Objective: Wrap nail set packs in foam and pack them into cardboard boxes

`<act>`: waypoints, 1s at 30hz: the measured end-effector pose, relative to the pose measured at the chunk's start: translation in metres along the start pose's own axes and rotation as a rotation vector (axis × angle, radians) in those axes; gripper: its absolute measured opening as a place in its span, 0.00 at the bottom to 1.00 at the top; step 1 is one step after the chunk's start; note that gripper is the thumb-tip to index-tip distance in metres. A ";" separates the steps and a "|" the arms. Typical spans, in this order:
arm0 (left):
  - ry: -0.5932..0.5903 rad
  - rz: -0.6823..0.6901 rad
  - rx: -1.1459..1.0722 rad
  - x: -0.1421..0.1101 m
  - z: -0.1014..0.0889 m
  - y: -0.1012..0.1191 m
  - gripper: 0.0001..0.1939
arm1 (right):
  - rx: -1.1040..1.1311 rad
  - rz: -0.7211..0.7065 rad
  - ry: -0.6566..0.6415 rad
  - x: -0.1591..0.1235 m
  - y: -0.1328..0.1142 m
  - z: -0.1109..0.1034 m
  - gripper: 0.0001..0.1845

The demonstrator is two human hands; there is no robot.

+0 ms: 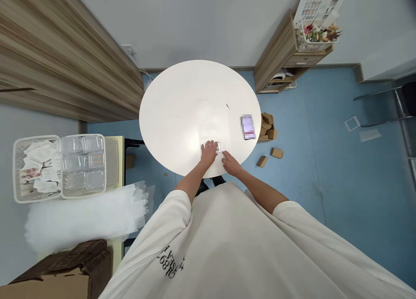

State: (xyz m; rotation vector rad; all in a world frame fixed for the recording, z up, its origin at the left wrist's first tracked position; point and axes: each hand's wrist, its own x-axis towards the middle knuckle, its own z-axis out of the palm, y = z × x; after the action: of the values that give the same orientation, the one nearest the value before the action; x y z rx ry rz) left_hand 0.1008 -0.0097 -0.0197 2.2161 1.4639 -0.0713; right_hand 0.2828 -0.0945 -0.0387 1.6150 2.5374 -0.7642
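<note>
My left hand (209,153) lies on the near part of the round white table, palm down with its fingers stretched out. Its thumb side touches a small, clear, flat piece (218,147), too small to name exactly. My right hand (231,164) rests just to the right of that piece, index finger extended toward it and the other fingers loosely bent. A thin, pale, see-through sheet (214,119) seems to lie flat under and beyond the left hand; its edges are faint.
A phone with a lit, blurred screen (248,127) lies on the white table (175,86) to the right. Small cardboard boxes (277,153) are on the floor. At left, a side table bears plastic baskets (35,198), a stack of translucent bags (87,216) and cardboard (48,286).
</note>
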 end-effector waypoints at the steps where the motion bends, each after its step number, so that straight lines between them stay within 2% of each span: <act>1: 0.004 -0.006 0.001 0.001 0.000 0.000 0.31 | -0.007 0.000 0.006 0.000 -0.001 0.001 0.11; 7: 0.032 -0.015 -0.009 0.005 0.000 -0.001 0.32 | -0.035 0.005 0.015 0.001 0.000 0.002 0.13; 13: 0.061 -0.050 -0.125 -0.010 -0.006 -0.016 0.26 | -0.081 0.032 -0.029 0.006 -0.009 -0.009 0.14; 17: -0.026 -0.038 -0.194 -0.022 -0.014 -0.027 0.23 | -0.013 0.101 -0.080 0.018 -0.014 -0.032 0.12; 22: -0.165 0.018 -0.202 -0.022 -0.031 -0.030 0.33 | 0.111 0.187 -0.134 0.041 -0.007 -0.069 0.07; 25: -0.219 0.042 -0.150 -0.015 -0.040 -0.026 0.36 | 0.185 0.278 -0.138 0.056 0.000 -0.084 0.05; 27: -0.249 0.047 -0.107 -0.009 -0.044 -0.024 0.30 | 0.237 0.335 -0.158 0.064 0.004 -0.089 0.04; 30: -0.275 -0.038 -0.088 -0.001 -0.048 -0.023 0.15 | 0.284 0.373 -0.195 0.071 0.008 -0.094 0.08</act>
State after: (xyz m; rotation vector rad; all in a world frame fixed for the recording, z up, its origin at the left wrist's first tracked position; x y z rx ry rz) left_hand 0.0701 0.0169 0.0142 2.0169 1.3307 -0.3050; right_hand 0.2779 0.0075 0.0204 1.9063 1.9826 -1.2030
